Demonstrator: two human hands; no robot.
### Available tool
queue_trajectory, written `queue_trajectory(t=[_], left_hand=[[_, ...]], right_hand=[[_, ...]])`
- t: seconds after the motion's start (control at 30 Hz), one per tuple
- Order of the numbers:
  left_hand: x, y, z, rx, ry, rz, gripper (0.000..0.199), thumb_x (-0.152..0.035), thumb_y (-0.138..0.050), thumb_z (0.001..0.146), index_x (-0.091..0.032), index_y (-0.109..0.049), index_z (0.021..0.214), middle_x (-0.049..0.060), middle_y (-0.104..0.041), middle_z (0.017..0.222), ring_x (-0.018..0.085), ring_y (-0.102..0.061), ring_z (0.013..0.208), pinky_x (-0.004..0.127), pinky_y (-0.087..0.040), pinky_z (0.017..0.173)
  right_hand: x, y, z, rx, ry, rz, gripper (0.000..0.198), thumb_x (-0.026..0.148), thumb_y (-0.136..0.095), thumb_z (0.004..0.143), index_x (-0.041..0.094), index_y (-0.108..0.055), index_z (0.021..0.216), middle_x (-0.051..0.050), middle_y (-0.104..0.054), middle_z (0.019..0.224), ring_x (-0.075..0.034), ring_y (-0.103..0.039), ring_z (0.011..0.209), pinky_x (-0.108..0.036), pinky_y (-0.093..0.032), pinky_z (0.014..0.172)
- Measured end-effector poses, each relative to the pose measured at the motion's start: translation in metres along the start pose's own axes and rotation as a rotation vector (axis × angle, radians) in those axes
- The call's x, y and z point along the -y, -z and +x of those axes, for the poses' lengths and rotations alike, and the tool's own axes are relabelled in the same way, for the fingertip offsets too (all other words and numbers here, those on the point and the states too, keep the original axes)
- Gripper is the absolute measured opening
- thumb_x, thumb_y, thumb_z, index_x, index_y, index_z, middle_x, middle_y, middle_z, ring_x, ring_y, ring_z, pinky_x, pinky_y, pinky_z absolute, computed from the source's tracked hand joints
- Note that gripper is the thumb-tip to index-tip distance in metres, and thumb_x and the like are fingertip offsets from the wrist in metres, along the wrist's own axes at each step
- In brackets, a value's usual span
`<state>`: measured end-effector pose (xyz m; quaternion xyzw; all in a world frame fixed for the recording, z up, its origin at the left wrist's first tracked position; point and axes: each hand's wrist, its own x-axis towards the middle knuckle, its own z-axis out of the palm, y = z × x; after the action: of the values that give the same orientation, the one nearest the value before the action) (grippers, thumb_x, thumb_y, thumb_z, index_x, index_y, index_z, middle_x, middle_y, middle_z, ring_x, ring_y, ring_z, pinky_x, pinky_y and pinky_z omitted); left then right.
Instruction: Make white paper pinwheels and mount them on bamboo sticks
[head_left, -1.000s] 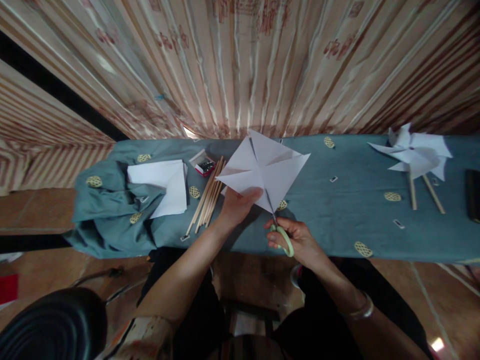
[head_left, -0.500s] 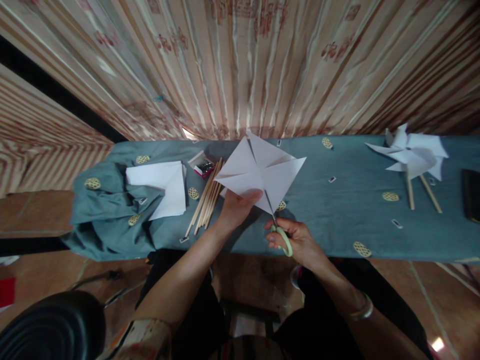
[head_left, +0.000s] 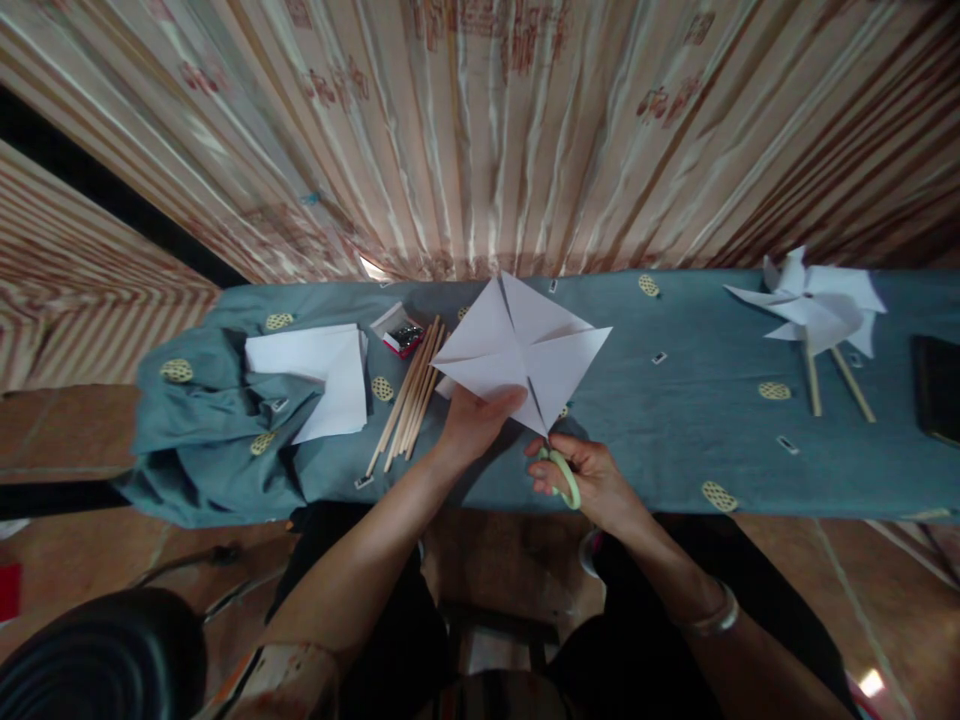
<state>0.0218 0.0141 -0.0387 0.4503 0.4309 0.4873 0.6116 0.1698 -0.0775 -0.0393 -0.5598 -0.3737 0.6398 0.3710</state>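
Note:
My left hand (head_left: 478, 418) pinches a square sheet of white paper (head_left: 517, 340) at its lower left edge, thumb on top and the other fingers hidden beneath. Slits run from the sheet's corners toward its middle. In my right hand (head_left: 585, 470) is a pair of scissors (head_left: 564, 478) with light green handles, fingers closed around them. The scissors meet the paper at its near corner, and their blades are mostly out of sight there. A bundle of wooden sticks (head_left: 407, 400) lies just left of the paper.
Folded white paper sheets (head_left: 341, 380) lie on the left, partly under bunched teal cloth (head_left: 202, 430). A small open box (head_left: 401, 332) of dark metal pieces stands behind the sticks. Two paper pinwheels (head_left: 817, 300) on sticks and a dark object (head_left: 934, 385) are at right.
The scissor blades, earlier lying along the slit near the paper's near corner, have drawn back toward me. The paper has shifted slightly, still in my left hand.

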Motion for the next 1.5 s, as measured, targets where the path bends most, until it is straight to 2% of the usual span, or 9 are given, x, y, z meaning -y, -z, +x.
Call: queue_trajectory(t=[0.33,0.57,0.9,1.03,1.33,1.5], left_hand=[[-0.0013,-0.0042,-0.0062,0.010,0.053,0.027,0.030,-0.035,-0.081,0.061,-0.018,-0.068,0.082,0.007,-0.073,0.084,0.022,-0.066,0.076,0.037,-0.057,0.072],[0.0012,-0.0035,-0.0059,0.010,0.061,0.018,0.030,-0.036,-0.082,0.061,-0.018,-0.068,0.081,0.006,-0.073,0.081,0.021,-0.064,0.073,0.036,-0.056,0.069],[-0.0016,-0.0074,-0.0074,0.032,0.058,0.009,0.023,-0.033,-0.078,0.060,-0.020,-0.065,0.073,0.002,-0.068,0.071,0.018,-0.059,0.066,0.031,-0.052,0.062],[-0.0023,-0.0075,-0.0074,0.028,0.082,0.024,0.028,-0.033,-0.078,0.059,-0.017,-0.065,0.078,0.004,-0.070,0.077,0.018,-0.061,0.069,0.031,-0.053,0.065],[-0.0003,-0.0063,-0.0073,0.035,0.078,0.021,0.031,-0.034,-0.078,0.061,-0.017,-0.065,0.083,0.005,-0.071,0.082,0.020,-0.064,0.074,0.034,-0.055,0.069],[-0.0023,-0.0068,-0.0099,0.067,0.105,0.055,0.023,-0.035,-0.075,0.062,-0.019,-0.061,0.072,0.002,-0.066,0.068,0.017,-0.059,0.063,0.030,-0.051,0.059]], right_hand=[[0.0046,-0.0007,0.0002,-0.015,0.020,-0.009,0.042,0.052,-0.085,0.061,0.019,-0.071,0.082,0.002,-0.062,0.058,-0.013,-0.058,0.054,-0.026,-0.046,0.053],[0.0057,-0.0029,-0.0003,-0.050,-0.017,0.037,0.042,0.051,-0.088,0.055,0.020,-0.072,0.077,0.002,-0.062,0.057,-0.012,-0.057,0.052,-0.024,-0.045,0.050],[0.0086,-0.0025,-0.0004,-0.046,0.018,0.018,0.044,0.054,-0.086,0.057,0.019,-0.073,0.079,0.002,-0.064,0.057,-0.011,-0.056,0.050,-0.024,-0.046,0.051],[0.0088,-0.0024,0.0005,-0.033,0.035,-0.004,0.046,0.057,-0.084,0.059,0.019,-0.074,0.084,0.002,-0.063,0.058,-0.012,-0.056,0.050,-0.024,-0.047,0.049],[0.0053,-0.0022,0.0017,-0.050,0.003,0.017,0.043,0.056,-0.085,0.058,0.019,-0.074,0.077,0.001,-0.062,0.055,-0.013,-0.055,0.051,-0.025,-0.044,0.049],[0.0089,-0.0034,0.0007,-0.040,0.037,0.002,0.045,0.058,-0.084,0.060,0.018,-0.074,0.079,0.001,-0.061,0.054,-0.011,-0.053,0.049,-0.025,-0.044,0.048]])
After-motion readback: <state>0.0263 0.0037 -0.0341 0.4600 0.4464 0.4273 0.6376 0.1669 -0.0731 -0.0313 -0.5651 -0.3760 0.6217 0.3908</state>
